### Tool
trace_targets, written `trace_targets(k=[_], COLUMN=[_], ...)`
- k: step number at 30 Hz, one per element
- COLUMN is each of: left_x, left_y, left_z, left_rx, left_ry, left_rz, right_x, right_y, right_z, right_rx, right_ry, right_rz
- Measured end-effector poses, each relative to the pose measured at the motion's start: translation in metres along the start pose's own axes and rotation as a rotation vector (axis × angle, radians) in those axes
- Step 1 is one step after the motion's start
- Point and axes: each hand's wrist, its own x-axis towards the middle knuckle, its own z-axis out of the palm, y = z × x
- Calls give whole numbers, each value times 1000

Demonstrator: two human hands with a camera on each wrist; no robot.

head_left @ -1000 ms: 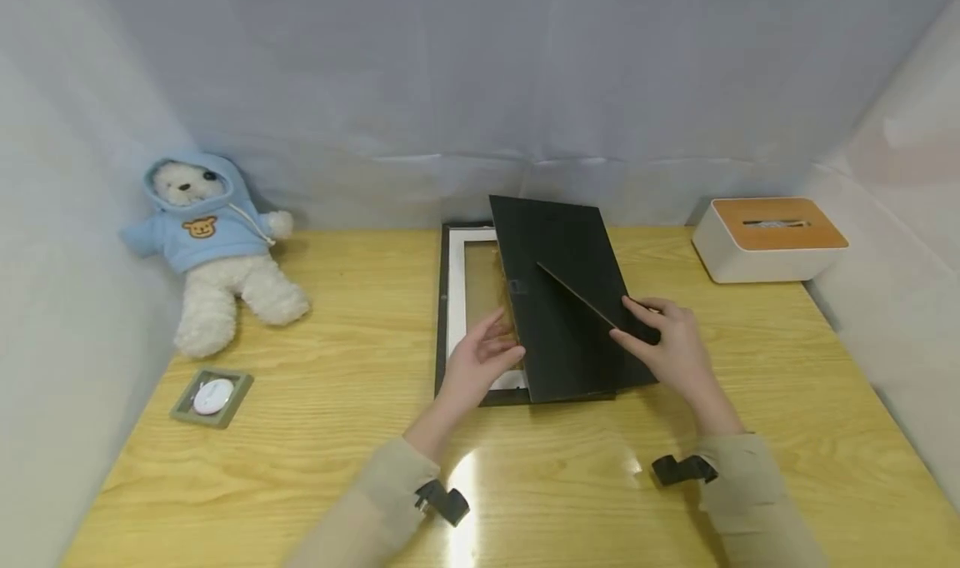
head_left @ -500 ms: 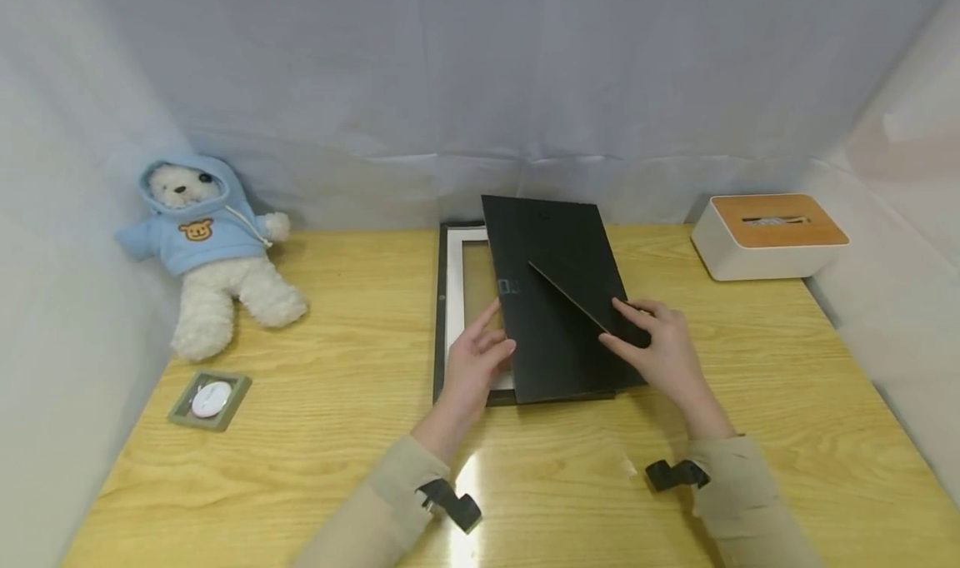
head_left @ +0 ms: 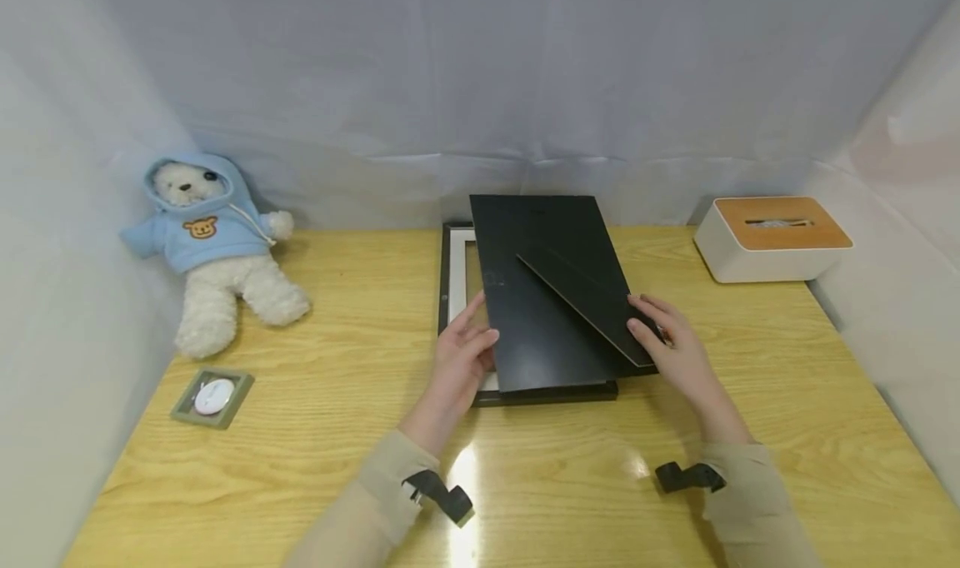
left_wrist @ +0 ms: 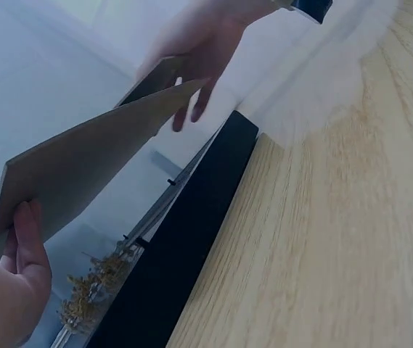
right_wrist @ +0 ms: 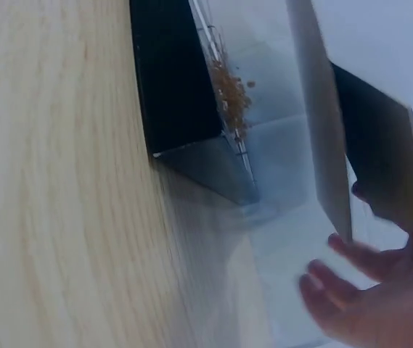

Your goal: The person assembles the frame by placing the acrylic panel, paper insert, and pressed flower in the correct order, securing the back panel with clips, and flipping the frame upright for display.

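Note:
A black picture-frame backing board [head_left: 525, 326] with a hinged stand leg [head_left: 592, 297] is held tilted above a black picture frame [head_left: 555, 396] with a white inner border. My left hand [head_left: 459, 360] pinches the board's left edge, thumb on top, as the left wrist view also shows. At the right edge, my right hand [head_left: 675, 356] holds the board by the leg, its thumb and a finger on the leg. In the right wrist view other fingers [right_wrist: 329, 290] extend below the board. Dried flowers [left_wrist: 97, 290] show inside the frame under the board.
A white plush bear [head_left: 228, 251] in a blue hoodie leans at the back left. Near it lies a small green-framed case [head_left: 242, 393] with a white disc. A tissue box [head_left: 772, 266] with a wood-look lid stands back right, before the curtain [head_left: 487, 93].
The backing board has moved left and covers more of the frame. Its stand leg has tipped from edge-on to show its face, and my right hand's hold on it has shifted.

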Motion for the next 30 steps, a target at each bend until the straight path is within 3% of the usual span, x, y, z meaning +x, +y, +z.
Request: trace_targets(k=[4,7,10,12,15,17,22,26,30], left_x=[1,2,4,5,7,8,13,15,15], left_y=[4,8,11,13,17,20,28,33,34], left_z=[-3,-5,-10,-13,-18,-20,-28,-35,-42], left_rx=[-8,-1,15,36,115,198,505,686,770], left_ry=[-2,-8,-9,-5,-5,-2,20,20,5], left_rz=[-1,-9,-24,-31,-36,-37,-29,-23,-24], right_x=[-4,-5,-6,-6,-5,-4,-2,0,1], right_y=[-1,-3,-5,-5,-7,-8,-10,-12,-13], right_z=[-5,-5,-3,-1,5,10,21,29,38], right_rx=[134,358,607,690,675,576,431,456,453], right_ry=[-89,-143,-143,-123,-69,-27,50,96,113], right_rz=[173,272,293,271,238,230,233,225,219])
